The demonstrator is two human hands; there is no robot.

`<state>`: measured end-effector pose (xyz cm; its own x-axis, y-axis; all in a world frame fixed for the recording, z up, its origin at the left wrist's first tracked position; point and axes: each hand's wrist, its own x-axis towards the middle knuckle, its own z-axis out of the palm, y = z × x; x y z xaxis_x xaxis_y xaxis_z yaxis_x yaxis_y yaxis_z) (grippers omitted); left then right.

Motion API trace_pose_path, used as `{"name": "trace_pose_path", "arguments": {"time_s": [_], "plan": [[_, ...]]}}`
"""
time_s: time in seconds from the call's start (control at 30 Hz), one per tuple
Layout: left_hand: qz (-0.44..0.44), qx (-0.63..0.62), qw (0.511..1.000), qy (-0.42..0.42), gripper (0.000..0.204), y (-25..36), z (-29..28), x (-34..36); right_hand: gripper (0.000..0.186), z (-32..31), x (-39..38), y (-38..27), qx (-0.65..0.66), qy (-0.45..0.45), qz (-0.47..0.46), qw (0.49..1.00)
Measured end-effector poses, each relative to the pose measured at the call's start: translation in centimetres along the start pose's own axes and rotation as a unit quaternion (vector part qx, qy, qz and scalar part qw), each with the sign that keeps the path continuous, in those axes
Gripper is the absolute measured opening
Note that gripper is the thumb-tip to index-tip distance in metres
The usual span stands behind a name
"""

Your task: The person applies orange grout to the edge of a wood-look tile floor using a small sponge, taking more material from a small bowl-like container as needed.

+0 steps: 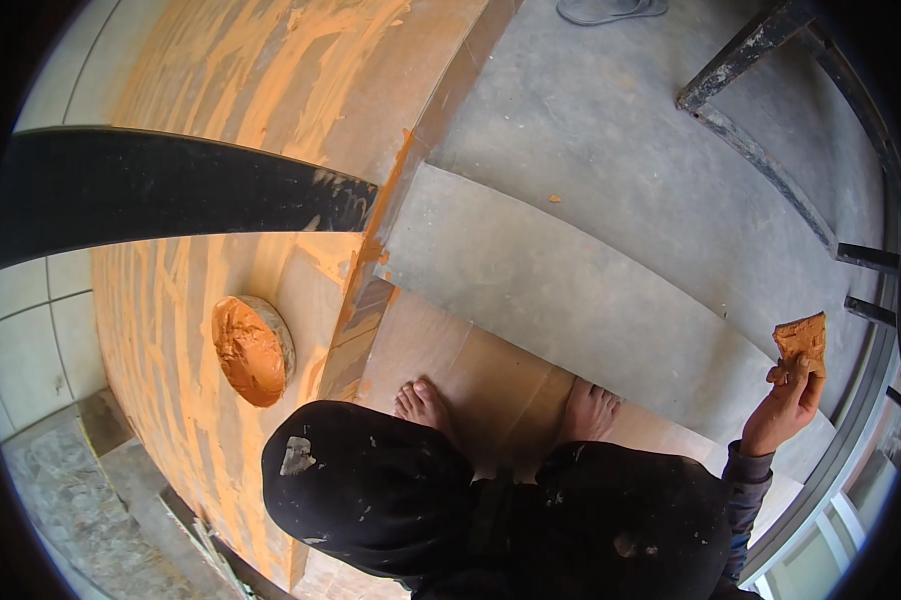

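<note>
Off to the right, my right hand point(777, 414) is closed round a small flat putty spreader point(803, 338) coated in orange paste. The spreader is held up over the floor, apart from any surface. A round bowl of orange paste point(249, 352) sits at the left on a wood-toned surface point(306, 285). Orange streaks cover much of that surface, with brownish patches showing between them. Smears of the same paste run along its right edge. My left hand is out of view.
A black board point(181, 190) crosses the streaked surface from the left. A grey step point(531, 265) and grey floor point(591, 130) lie ahead. My bare feet point(426, 403) stand on brown tiles. A worn black metal frame point(761, 175) stands at the far right, with a grey sandal point(611, 10) beyond.
</note>
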<state>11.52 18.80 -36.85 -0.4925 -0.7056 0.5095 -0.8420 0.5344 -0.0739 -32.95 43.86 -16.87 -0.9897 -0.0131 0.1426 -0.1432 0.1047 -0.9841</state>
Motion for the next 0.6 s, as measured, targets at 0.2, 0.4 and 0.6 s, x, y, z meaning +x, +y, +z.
{"name": "trace_pose_path", "arguments": {"time_s": [0.2,0.4,0.6], "plan": [[0.054,0.015,0.998,0.002,0.015,2.9,-2.0,2.7,0.023,-0.9,0.1,0.3,-0.015,-0.004,0.002,1.000],[0.040,0.006,0.999,-0.032,0.015,2.4,-3.0,2.5,0.024,-0.9,0.0,0.4,-0.003,-0.012,0.001,1.000],[0.037,-0.002,0.998,-0.054,0.015,2.4,-2.9,2.5,0.024,-0.5,-0.3,0.5,0.002,0.005,0.015,1.000]]}}
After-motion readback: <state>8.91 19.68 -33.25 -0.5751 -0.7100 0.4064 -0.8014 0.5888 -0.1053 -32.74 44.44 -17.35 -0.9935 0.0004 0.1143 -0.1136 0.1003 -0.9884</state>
